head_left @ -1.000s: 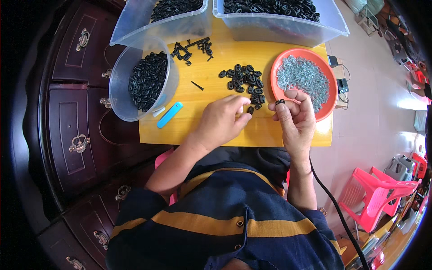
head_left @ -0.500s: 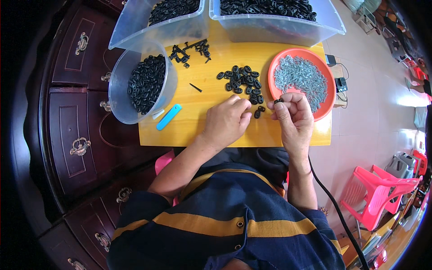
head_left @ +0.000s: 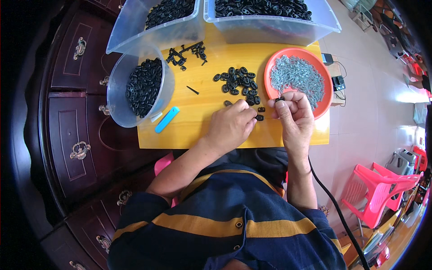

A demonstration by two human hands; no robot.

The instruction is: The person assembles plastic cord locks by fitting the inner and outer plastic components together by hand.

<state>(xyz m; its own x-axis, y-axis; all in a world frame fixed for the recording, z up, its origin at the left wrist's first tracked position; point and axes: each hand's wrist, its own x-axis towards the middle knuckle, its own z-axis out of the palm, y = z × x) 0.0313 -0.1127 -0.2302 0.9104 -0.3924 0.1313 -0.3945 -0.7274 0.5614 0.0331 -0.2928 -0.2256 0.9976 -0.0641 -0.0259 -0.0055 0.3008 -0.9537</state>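
Observation:
My left hand (head_left: pixel 231 125) is low over the yellow table, its thumb and forefinger closed at the end of a black oval two-hole plastic piece (head_left: pixel 259 118). To the right, my right hand (head_left: pixel 294 118) pinches a small black plastic piece (head_left: pixel 280 98) between thumb and fingertips; part of it is hidden. Between the hands lies another small black piece (head_left: pixel 261 109). Just beyond them is a loose pile of black oval pieces (head_left: pixel 234 82), and one more oval piece (head_left: pixel 228 103) rests against my left knuckles.
A red plate (head_left: pixel 328 90) of small silvery metal parts stands at the right. Clear bins (head_left: pixel 270 32) with black pieces line the back; a round tub (head_left: pixel 118 114) is at left. Near it lie a blue tool (head_left: pixel 167 120), a thin black pin (head_left: pixel 192 90) and black scraps (head_left: pixel 177 57).
My left hand has moved slightly nearer and right, onto the oval piece, which has turned from upright to sideways. Another oval piece now shows beside its knuckles. My right hand keeps its pinch.

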